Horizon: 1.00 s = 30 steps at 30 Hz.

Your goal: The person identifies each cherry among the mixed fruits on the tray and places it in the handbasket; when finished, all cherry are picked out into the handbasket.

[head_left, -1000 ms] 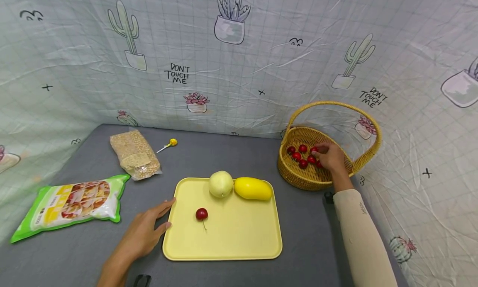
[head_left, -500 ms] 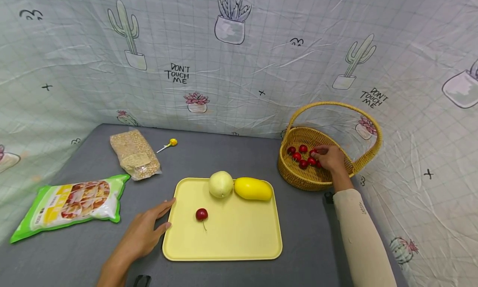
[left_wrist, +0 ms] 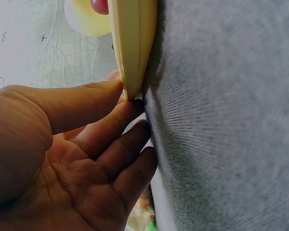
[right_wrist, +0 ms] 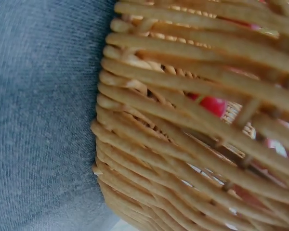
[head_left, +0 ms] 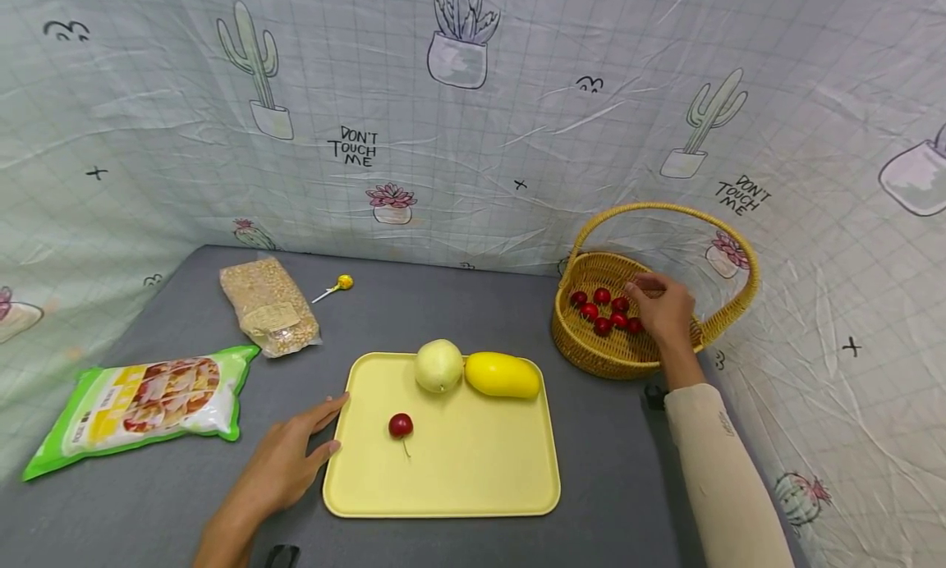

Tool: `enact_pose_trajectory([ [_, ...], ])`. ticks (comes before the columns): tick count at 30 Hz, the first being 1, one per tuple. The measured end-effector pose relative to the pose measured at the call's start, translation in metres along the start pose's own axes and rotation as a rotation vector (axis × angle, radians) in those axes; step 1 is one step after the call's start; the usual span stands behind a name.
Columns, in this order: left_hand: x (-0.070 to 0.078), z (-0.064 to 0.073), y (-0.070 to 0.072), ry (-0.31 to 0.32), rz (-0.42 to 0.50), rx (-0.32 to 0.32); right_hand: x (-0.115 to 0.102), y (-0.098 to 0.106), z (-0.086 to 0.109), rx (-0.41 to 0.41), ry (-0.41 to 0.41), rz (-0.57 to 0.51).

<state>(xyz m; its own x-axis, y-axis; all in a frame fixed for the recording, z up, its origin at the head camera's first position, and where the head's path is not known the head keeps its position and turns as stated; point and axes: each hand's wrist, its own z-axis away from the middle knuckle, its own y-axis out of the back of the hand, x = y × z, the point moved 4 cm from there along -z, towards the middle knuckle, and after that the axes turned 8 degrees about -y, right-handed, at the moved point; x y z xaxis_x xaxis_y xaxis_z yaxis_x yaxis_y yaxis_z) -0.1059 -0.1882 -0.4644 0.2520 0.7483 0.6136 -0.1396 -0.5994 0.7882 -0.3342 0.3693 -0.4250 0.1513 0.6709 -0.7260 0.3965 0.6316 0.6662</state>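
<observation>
My left hand (head_left: 284,465) rests at the left edge of a yellow tray (head_left: 473,474), its thumb and index fingertips against the rim (left_wrist: 130,62). On the tray lie a dark red cherry (head_left: 401,425) with a stem, a pale green round fruit (head_left: 438,366) and a yellow oblong fruit (head_left: 502,375). Over the right part of a wicker basket (head_left: 591,356) hovers my right hand (head_left: 665,309), fingers loosely bent, nothing visible between them. Several red cherries (head_left: 602,327) lie inside the basket, one just below the fingertips. The right wrist view shows only the basket's woven wall (right_wrist: 183,125) up close.
A green-edged food bag (head_left: 148,404) lies at the left. Behind it are a clear bag of tan kernels (head_left: 269,305) and a yellow lollipop (head_left: 343,282). The basket's tall arched handle (head_left: 665,207) rises beside the right hand. A printed cloth (head_left: 473,141) hangs behind the table.
My right hand has let go of a cherry in the basket and drawn slightly up and to the right. The left hand stays at the tray edge.
</observation>
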Motion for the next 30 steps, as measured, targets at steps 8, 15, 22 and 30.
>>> enact_pose_trajectory([
  [8, 0.000, -0.001, 0.000, 0.003, -0.003, -0.011, -0.019, 0.008, 0.013, 0.125, 0.143, -0.081],
  [15, 0.001, -0.001, 0.001, 0.000, 0.000, 0.000, -0.054, 0.008, 0.040, 0.158, 0.316, -0.161],
  [22, 0.002, 0.000, 0.001, -0.013, -0.008, 0.015, -0.095, 0.005, 0.077, 0.091, 0.465, -0.229],
  [30, 0.002, 0.000, 0.001, -0.022, -0.012, 0.023, -0.128, -0.008, 0.121, -0.038, 0.614, -0.286],
])
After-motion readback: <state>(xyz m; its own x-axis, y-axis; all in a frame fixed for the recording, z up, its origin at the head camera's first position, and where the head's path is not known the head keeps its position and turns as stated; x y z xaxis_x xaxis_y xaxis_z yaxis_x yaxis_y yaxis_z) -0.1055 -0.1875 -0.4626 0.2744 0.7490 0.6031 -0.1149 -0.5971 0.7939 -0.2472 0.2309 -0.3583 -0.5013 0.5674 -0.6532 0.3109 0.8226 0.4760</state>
